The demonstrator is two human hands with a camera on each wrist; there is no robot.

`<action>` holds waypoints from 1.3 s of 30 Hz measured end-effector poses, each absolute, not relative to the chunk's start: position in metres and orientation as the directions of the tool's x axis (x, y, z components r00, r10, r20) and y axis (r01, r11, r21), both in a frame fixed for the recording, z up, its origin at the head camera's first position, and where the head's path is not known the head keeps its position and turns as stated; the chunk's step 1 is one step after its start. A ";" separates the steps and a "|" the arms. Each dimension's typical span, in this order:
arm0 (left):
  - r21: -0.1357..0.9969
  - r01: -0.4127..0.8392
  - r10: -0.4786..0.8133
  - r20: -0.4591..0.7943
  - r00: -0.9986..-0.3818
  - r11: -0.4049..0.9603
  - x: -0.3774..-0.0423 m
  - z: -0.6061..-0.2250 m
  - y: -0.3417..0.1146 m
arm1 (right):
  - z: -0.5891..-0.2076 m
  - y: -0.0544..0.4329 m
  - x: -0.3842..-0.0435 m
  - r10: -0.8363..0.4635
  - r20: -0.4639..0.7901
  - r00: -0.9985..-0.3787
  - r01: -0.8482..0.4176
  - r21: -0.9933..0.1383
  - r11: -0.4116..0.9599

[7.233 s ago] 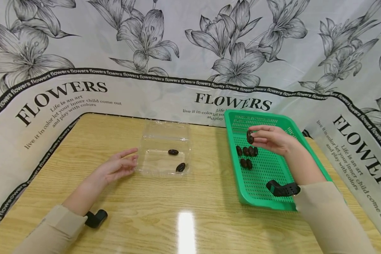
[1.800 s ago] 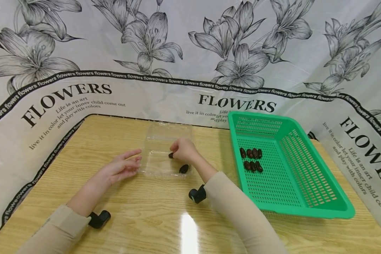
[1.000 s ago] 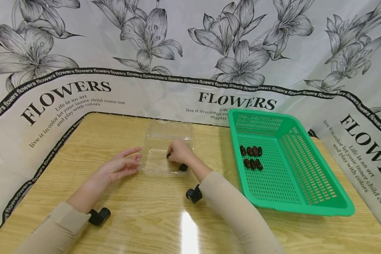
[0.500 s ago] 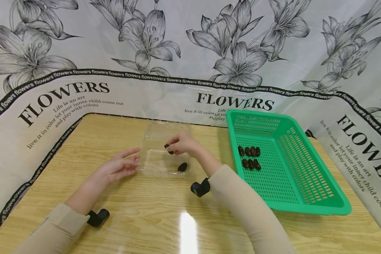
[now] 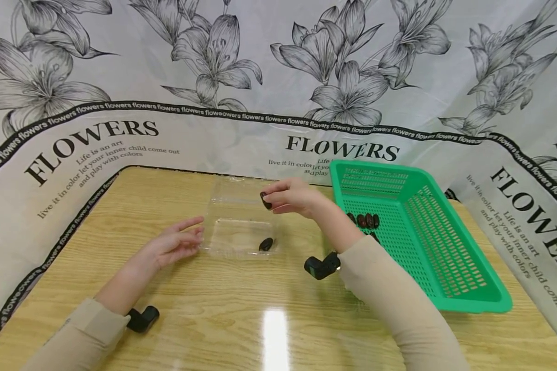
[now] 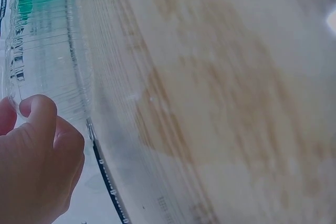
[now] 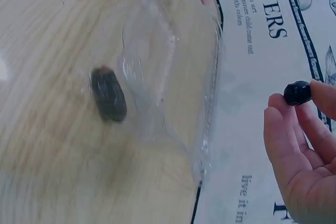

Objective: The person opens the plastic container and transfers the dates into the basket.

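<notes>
Between thumb and fingertips, my right hand pinches a dark, glossy date, raised near the right back part of a clear plastic box. In the right wrist view that held date shows end-on. Another date lies in the box's front right corner. My left hand is at the box's left side; in the left wrist view the thumb and a finger grip the thin plastic edge. The box's lid stands open toward the back.
A green basket with perforated walls stands on the right, several dates in it, some hidden behind my right forearm. A flower-printed cloth hangs behind the wooden table. Black wrist cameras sit on both wrists.
Earlier my right hand carried a date from the basket to the box. Now it has lifted a date up and right, leaving one in the box. The left hand has stayed put.
</notes>
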State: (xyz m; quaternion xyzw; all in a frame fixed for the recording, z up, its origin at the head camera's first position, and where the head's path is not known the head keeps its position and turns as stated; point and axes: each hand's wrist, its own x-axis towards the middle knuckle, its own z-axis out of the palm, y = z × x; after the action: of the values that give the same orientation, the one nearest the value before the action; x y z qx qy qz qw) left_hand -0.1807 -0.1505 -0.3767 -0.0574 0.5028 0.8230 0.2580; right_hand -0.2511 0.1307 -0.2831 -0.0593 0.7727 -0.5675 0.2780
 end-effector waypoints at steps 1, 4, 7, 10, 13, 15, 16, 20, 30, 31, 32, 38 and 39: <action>0.800 -0.481 0.366 -0.354 -0.861 -0.358 -0.181 -0.377 -0.151 | -0.281 0.135 -0.251 -0.412 -0.361 -0.837 0.227 -0.913 0.340; 0.807 -0.477 0.366 -0.351 -0.862 -0.349 -0.181 -0.378 -0.152 | -0.275 0.149 -0.252 -0.408 -0.354 -0.842 0.234 -0.920 0.316; 0.805 -0.477 0.366 -0.351 -0.862 -0.351 -0.180 -0.377 -0.152 | -0.269 0.165 -0.252 -0.396 -0.340 -0.853 0.230 -0.926 0.300; 0.806 -0.479 0.363 -0.355 -0.861 -0.349 -0.180 -0.377 -0.153 | -0.264 0.181 -0.252 -0.374 -0.328 -0.868 0.222 -0.928 0.297; 0.809 -0.479 0.360 -0.358 -0.861 -0.341 -0.179 -0.376 -0.153 | -0.260 0.198 -0.252 -0.358 -0.322 -0.877 0.219 -0.929 0.298; 0.816 -0.475 0.354 -0.359 -0.863 -0.330 -0.178 -0.376 -0.152 | -0.258 0.209 -0.252 -0.350 -0.323 -0.880 0.224 -0.929 0.293; 0.822 -0.471 0.354 -0.357 -0.864 -0.320 -0.178 -0.376 -0.152 | -0.257 0.215 -0.252 -0.345 -0.325 -0.881 0.230 -0.930 0.288; 0.830 -0.470 0.344 -0.365 -0.865 -0.301 -0.178 -0.376 -0.152 | -0.253 0.234 -0.249 -0.331 -0.334 -0.882 0.260 -0.933 0.249; 0.818 -0.477 0.357 -0.362 -0.861 -0.322 -0.181 -0.371 -0.155 | -0.253 0.280 -0.246 -0.334 -0.328 -0.884 0.240 -0.930 0.277; 0.820 -0.476 0.355 -0.363 -0.862 -0.318 -0.181 -0.371 -0.155 | -0.253 0.285 -0.245 -0.333 -0.329 -0.884 0.242 -0.930 0.278; 0.821 -0.476 0.355 -0.363 -0.862 -0.316 -0.181 -0.371 -0.154 | -0.253 0.290 -0.245 -0.336 -0.331 -0.882 0.243 -0.929 0.279; 0.819 -0.478 0.360 -0.362 -0.860 -0.317 -0.182 -0.373 -0.153 | -0.256 0.318 -0.248 -0.305 -0.357 -0.883 0.263 -0.915 0.307; 0.819 -0.479 0.358 -0.365 -0.860 -0.315 -0.182 -0.373 -0.153 | -0.258 0.322 -0.248 -0.298 -0.360 -0.884 0.265 -0.912 0.313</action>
State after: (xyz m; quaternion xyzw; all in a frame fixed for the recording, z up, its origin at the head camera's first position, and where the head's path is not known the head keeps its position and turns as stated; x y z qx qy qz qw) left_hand -0.1817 -0.1527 -0.3731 -0.0577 0.5248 0.8090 0.2585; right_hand -0.2480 0.3224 -0.2576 -0.0106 0.7738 -0.5859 0.2405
